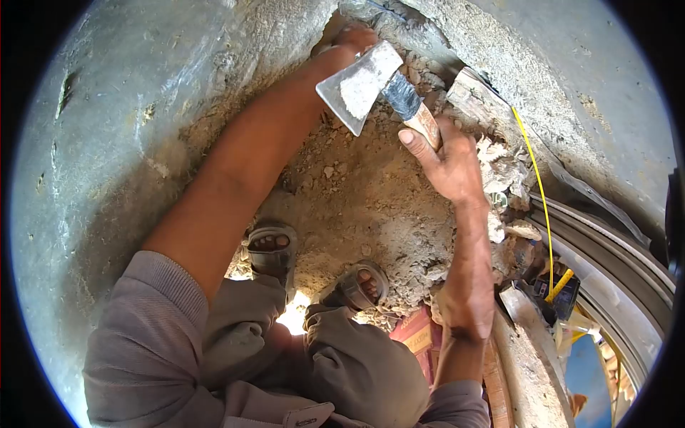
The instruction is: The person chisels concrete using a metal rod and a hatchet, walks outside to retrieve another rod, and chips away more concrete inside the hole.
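Note:
My right hand [454, 165] is wrapped round the short wooden handle of a hatchet [360, 85], with black tape wound below its head. The broad, dusty blade is raised and points to the left, in front of my left wrist. My left hand [354, 37] reaches up to a dark gap [330, 32] at the foot of the rough wall. Its fingers are hidden there, so what they touch does not show. Loose earth and rubble [378, 178] lie below both hands.
Grey plastered walls [128, 107] close in on the left and at the top right. A yellow cord [540, 185] runs down the right side beside metal rails [606, 250]. My sandalled feet [271, 246] stand on the dirt near a red carton [416, 339]. A board [528, 357] lies at lower right.

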Demonstrator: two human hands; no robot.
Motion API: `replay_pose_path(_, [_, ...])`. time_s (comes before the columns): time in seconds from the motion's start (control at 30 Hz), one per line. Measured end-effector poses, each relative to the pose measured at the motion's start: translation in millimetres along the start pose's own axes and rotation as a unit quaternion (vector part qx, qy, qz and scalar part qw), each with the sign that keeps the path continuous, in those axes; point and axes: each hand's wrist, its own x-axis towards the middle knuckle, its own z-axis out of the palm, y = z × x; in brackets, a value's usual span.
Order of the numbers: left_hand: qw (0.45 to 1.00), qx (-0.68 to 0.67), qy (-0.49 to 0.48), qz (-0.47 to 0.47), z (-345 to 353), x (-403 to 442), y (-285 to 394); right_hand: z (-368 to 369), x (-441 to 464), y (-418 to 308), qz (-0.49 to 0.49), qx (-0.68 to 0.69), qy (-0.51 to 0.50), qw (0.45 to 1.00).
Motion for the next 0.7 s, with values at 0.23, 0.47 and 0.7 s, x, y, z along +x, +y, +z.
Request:
replay_pose_path(0.23, [0.978,0.165,0.106,0.074,16.9,-13.7,-65.4,10.2,-24.7,-21.1,0.049,0.178,0.014,0.983])
replay_pose_path(0.47, [0.969,-0.246,0.021,-0.021,46.6,-43.0,-78.4,40.2,-56.7,-7.2,0.120,0.278,0.039,0.952])
replay_pose_path(0.7, [0.956,-0.258,-0.128,-0.051,21.3,-55.5,-49.1,40.2,-48.4,-22.5,0.110,0.367,0.012,0.924])
